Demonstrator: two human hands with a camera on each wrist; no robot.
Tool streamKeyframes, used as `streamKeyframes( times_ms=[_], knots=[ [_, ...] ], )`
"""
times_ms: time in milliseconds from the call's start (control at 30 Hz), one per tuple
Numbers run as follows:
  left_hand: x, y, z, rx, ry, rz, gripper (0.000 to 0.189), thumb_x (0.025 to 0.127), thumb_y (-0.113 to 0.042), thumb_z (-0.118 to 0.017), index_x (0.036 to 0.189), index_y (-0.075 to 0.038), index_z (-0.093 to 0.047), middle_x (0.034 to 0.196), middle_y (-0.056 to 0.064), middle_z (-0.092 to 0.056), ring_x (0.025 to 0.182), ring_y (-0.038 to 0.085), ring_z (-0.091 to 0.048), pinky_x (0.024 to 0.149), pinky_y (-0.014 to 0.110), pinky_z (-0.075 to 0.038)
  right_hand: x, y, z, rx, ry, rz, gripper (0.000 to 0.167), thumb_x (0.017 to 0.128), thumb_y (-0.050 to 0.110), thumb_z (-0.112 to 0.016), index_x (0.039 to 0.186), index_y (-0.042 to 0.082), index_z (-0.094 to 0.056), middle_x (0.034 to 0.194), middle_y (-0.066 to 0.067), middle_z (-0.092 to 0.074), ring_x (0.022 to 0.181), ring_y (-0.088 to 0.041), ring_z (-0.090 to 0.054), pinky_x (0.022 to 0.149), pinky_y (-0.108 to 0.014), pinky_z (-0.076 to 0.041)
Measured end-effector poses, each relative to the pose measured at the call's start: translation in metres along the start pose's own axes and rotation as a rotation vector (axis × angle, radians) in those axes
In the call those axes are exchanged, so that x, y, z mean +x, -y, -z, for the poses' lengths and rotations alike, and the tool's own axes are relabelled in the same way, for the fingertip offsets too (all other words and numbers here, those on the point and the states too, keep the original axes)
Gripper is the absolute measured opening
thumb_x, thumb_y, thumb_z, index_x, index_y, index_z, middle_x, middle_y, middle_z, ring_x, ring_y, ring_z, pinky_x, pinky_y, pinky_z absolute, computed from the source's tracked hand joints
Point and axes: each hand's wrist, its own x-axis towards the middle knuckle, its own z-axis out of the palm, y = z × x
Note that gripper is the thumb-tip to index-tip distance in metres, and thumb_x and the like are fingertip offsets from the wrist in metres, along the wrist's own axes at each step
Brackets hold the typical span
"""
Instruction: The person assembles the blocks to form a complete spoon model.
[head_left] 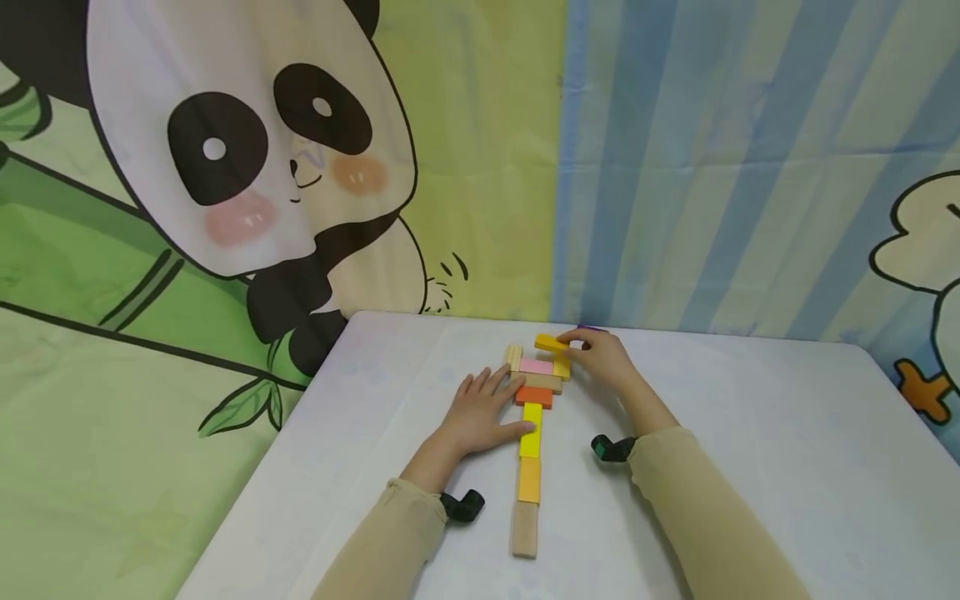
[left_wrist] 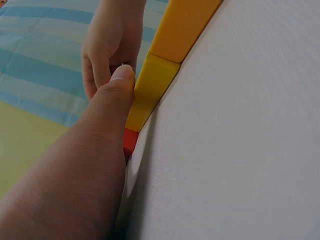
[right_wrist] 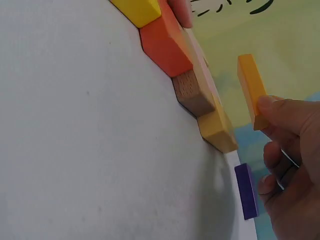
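My right hand [head_left: 603,360] pinches an orange-yellow block [right_wrist: 250,82] between thumb and fingers, raised above the far end of a row of blocks. With spread fingers, my left hand [head_left: 474,418] lies beside that row. Its thumb touches a yellow block [head_left: 531,443], and its fingertips reach a wooden crosswise block [head_left: 546,382]. Between these two lies an orange-red block [head_left: 535,398]. Beyond the crosswise block sit a pink block [head_left: 536,366], a pale block [head_left: 513,356] on the left and a light yellow block [right_wrist: 216,131] on the right.
Nearer the body, the row continues with an orange block [head_left: 529,481] and a tan wooden block [head_left: 525,535]. A purple block [right_wrist: 246,192] lies near the far edge of the white table [head_left: 750,467]. Behind it hangs a panda-print cloth [head_left: 480,167].
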Motion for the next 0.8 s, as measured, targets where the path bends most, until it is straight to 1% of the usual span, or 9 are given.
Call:
streamKeyframes(
  times_ms=[133,267,367,467,567,800],
  knots=[
    [0.0,-0.001,-0.001,0.004,-0.006,-0.004,0.089,0.081,-0.089,-0.032,0.156,-0.045,-0.014,0.168,-0.006,-0.011,0.154,0.031,-0.015,0.123,0.057,-0.008,0.007,0.003,-0.009,0.002,0.047,-0.012,0.027,0.095,0.032,-0.066,0.121,0.026,-0.07,0.126,-0.003,-0.066,0.102,-0.026,-0.056,0.087,-0.038,-0.052],
    [0.0,-0.001,-0.001,0.01,-0.012,-0.002,0.089,0.081,-0.089,-0.032,0.156,-0.045,-0.015,0.168,-0.006,-0.012,0.153,0.031,-0.016,0.123,0.058,-0.008,0.013,0.003,-0.014,0.006,0.072,-0.017,0.027,0.095,0.034,-0.065,0.12,0.027,-0.07,0.129,-0.003,-0.065,0.105,-0.027,-0.058,0.089,-0.04,-0.053],
    [0.0,-0.001,-0.001,0.01,-0.007,0.003,0.089,0.08,-0.089,-0.033,0.156,-0.045,-0.015,0.168,-0.006,-0.011,0.153,0.031,-0.015,0.123,0.058,-0.008,0.014,0.004,-0.016,0.003,0.087,0.003,0.028,0.096,0.033,-0.065,0.122,0.025,-0.07,0.131,-0.005,-0.064,0.109,-0.028,-0.059,0.092,-0.042,-0.053],
    [0.0,-0.001,-0.001,0.003,-0.002,0.005,0.089,0.081,-0.089,-0.034,0.156,-0.045,-0.015,0.168,-0.006,-0.01,0.154,0.031,-0.015,0.123,0.057,-0.007,0.015,0.004,-0.018,0.015,0.098,0.001,0.027,0.095,0.029,-0.065,0.121,0.024,-0.07,0.132,-0.005,-0.064,0.114,-0.029,-0.059,0.096,-0.045,-0.052],
    [0.0,-0.001,-0.001,0.003,-0.003,0.004,0.089,0.081,-0.089,-0.034,0.156,-0.046,-0.014,0.168,-0.007,-0.01,0.154,0.031,-0.015,0.123,0.057,-0.007,0.015,0.005,-0.019,0.032,0.101,-0.012,0.025,0.094,0.026,-0.066,0.119,0.024,-0.071,0.131,-0.005,-0.065,0.115,-0.03,-0.059,0.098,-0.046,-0.052],
    [-0.001,-0.001,-0.001,0.01,-0.012,0.002,0.089,0.081,-0.089,-0.033,0.156,-0.046,-0.014,0.168,-0.006,-0.011,0.154,0.031,-0.015,0.123,0.058,-0.008,0.017,0.005,-0.022,0.028,0.13,0.01,0.025,0.096,0.019,-0.064,0.119,0.022,-0.071,0.131,-0.008,-0.065,0.119,-0.032,-0.058,0.101,-0.048,-0.05]
  ],
)
